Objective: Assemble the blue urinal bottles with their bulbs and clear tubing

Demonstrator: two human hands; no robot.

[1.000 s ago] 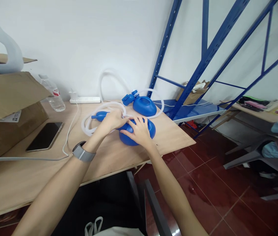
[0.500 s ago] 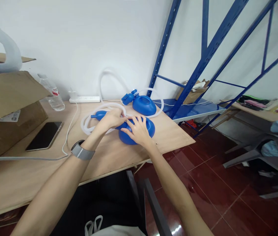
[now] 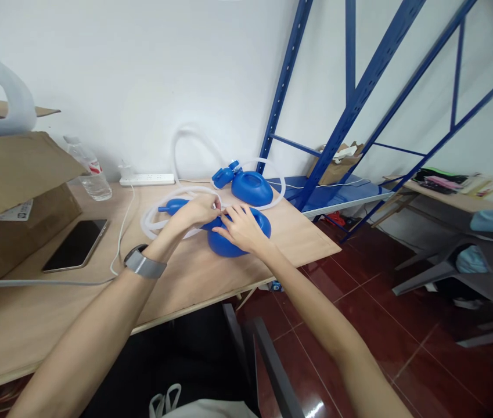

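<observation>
Over on the plywood surface (image 3: 211, 278), from the head cam, we've got both hands on a blue bulb-shaped thing (image 3: 240, 235) with clear tubing (image 3: 153, 216) coiled off its left end. It sits near the far right corner of the surface, just in front of a second blue bulb (image 3: 250, 187) with its own loop of hose.

Our left hand (image 3: 196, 212) has its grip pinched narrow on the spot where the tube meets the bulb neck; the right hand (image 3: 237, 227) lies flat on top of the bulb, fingers spread, pressing rather than clasping. What exactly sits between the left fingertips is hard to make out, probably a small connector.

Handling-wise we'd guess it's light, smooth moulded plastic or rubber, a bit slick and domed, so a palm on top steadies it best. The tubing looks soft, springy and translucent, wanting to uncoil, so hold it close to the joint.

Also around: a phone (image 3: 75, 245), a water bottle (image 3: 89, 171), a power strip (image 3: 147, 180) and a cardboard box (image 3: 15, 191).
</observation>
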